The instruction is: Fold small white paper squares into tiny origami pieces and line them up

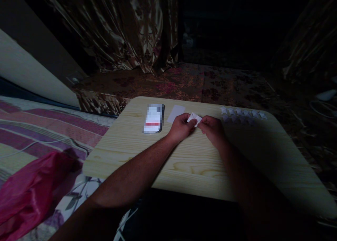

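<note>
Between my two hands is a small piece of folded white paper [194, 117], held above the middle of the table. My left hand [181, 128] pinches its left side, with the thumb lying on top. At its right edge, my right hand [213, 128] grips with thumb and fingertips. A flat stack or sheet of white paper [177, 113] lies just behind my left hand. To the right, two rows of small folded white paper pieces [239, 112] rest on the tabletop; the nearer row is in shadow.
The light wooden table [195, 167] has rounded corners. A pixelated white, phone-like object [153, 119] lies on its left part. Left of the table is a bed with a striped cover [89, 130] and a pink cloth [39, 188]. Patterned curtains [142, 27] hang behind.
</note>
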Tool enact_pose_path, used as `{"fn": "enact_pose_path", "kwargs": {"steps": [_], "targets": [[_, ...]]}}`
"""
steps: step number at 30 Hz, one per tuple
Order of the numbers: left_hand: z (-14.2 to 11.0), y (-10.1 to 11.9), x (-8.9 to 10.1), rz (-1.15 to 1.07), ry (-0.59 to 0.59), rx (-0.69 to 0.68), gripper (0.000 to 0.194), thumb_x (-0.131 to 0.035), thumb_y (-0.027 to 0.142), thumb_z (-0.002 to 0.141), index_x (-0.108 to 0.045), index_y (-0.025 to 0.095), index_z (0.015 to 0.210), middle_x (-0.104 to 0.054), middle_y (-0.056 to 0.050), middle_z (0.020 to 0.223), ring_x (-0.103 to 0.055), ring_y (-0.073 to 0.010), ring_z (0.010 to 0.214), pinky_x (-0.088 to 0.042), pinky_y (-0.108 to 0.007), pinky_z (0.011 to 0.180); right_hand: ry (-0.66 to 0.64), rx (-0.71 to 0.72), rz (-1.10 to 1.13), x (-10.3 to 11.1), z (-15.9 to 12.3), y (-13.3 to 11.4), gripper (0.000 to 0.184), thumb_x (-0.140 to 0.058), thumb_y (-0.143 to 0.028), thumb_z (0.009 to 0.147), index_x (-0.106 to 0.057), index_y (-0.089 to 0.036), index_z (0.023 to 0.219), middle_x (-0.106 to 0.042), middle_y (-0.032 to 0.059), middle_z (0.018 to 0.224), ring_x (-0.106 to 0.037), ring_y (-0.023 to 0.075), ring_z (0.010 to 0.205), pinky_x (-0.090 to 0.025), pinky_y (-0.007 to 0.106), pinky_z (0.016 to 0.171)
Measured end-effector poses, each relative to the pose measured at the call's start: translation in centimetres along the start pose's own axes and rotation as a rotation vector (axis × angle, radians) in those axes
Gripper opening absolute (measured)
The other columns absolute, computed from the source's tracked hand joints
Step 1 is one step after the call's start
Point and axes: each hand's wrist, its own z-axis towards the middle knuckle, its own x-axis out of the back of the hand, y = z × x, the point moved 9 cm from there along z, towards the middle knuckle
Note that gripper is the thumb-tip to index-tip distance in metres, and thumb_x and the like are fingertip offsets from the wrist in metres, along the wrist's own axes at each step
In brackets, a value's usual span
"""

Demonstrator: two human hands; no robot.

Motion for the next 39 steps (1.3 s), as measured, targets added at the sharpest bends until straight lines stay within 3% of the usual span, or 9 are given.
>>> {"fn": "enact_pose_path", "kwargs": {"steps": [11,19,29,39], "targets": [[0.1,-0.5,-0.6,-0.146,-0.041,0.075,0.026,-0.074,0.034,0.068,-0.062,0.012,0.076,-0.061,-0.001,0.066,-0.051,-0.0086,0.054,-0.041,-0.022,0.053,-0.032,-0.01,0.012,-0.2,-0.2,-0.5,0.017,-0.064,-0.03,0.071,-0.054,-0.019,0.063,-0.05,-0.0054,0.05,-0.043,0.0097,0.047,-0.027,0.024,0.046],[-0.4,0.0,-1.6,-0.314,-0.135,0.156,0.027,-0.079,0.031,0.063,-0.065,0.01,0.074,-0.065,-0.004,0.069,-0.056,-0.0096,0.061,-0.044,-0.023,0.061,-0.083,-0.001,0.064,-0.4,-0.5,-0.9,0.014,-0.063,-0.029,0.072,-0.057,-0.018,0.066,-0.052,-0.0051,0.049,-0.043,0.0098,0.047,-0.03,0.024,0.047],[-0.4,0.0,-1.7,-0.342,-0.159,0.158,0.028,-0.079,0.032,0.063,-0.067,0.01,0.074,-0.065,-0.004,0.069,-0.057,-0.0105,0.062,-0.043,-0.024,0.063,-0.084,-0.025,0.142,-0.6,-0.1,0.4,0.016,-0.066,-0.031,0.07,-0.057,-0.019,0.066,-0.053,-0.0052,0.05,-0.045,0.0103,0.046,-0.033,0.024,0.048],[-0.6,0.7,-2.1,-0.339,-0.208,0.126,0.028,-0.078,0.034,0.065,-0.067,0.01,0.073,-0.065,-0.004,0.068,-0.056,-0.0111,0.063,-0.043,-0.025,0.065,-0.122,-0.011,0.157,-0.7,-0.4,-0.5,0.016,-0.064,-0.03,0.071,-0.056,-0.019,0.065,-0.054,-0.0049,0.049,-0.044,0.01,0.046,-0.032,0.025,0.049]]}}
